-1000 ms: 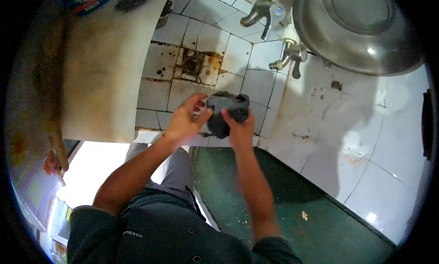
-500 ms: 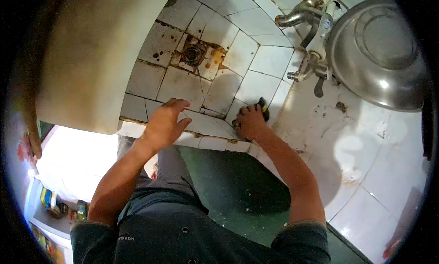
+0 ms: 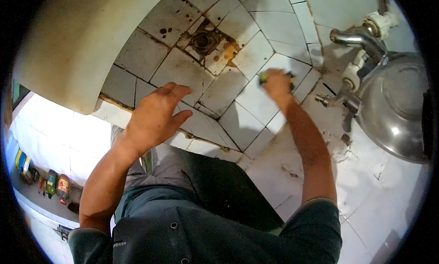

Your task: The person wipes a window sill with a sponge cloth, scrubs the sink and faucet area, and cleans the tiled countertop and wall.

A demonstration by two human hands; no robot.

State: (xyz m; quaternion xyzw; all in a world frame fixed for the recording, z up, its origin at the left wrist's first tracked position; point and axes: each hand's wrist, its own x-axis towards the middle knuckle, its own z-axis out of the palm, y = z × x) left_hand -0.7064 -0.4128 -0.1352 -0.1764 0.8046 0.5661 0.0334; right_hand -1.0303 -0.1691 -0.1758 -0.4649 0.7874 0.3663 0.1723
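My right hand (image 3: 277,85) is closed on a dark scrubber (image 3: 291,81) with yellow-green bits, pressed against the white tiles at the right side of the basin; the hand is slightly blurred. Over the basin's near edge hangs my left hand (image 3: 157,110), thumb apart from the fingers, holding nothing. White tiles (image 3: 178,74) with dark grout line the basin. A rusty drain hole (image 3: 204,41) with brown and orange stains lies in its floor, beyond both hands.
A large pale rounded container (image 3: 87,44) stands at the upper left. Metal taps (image 3: 352,37) stick out at the upper right, beside an upturned steel bowl (image 3: 398,108). Several bottles (image 3: 63,187) stand on a shelf at the lower left.
My right hand has moved with the scrubber from the basin's near right corner farther up the right side tiles. The view has shifted; my left hand still hovers near the edge.
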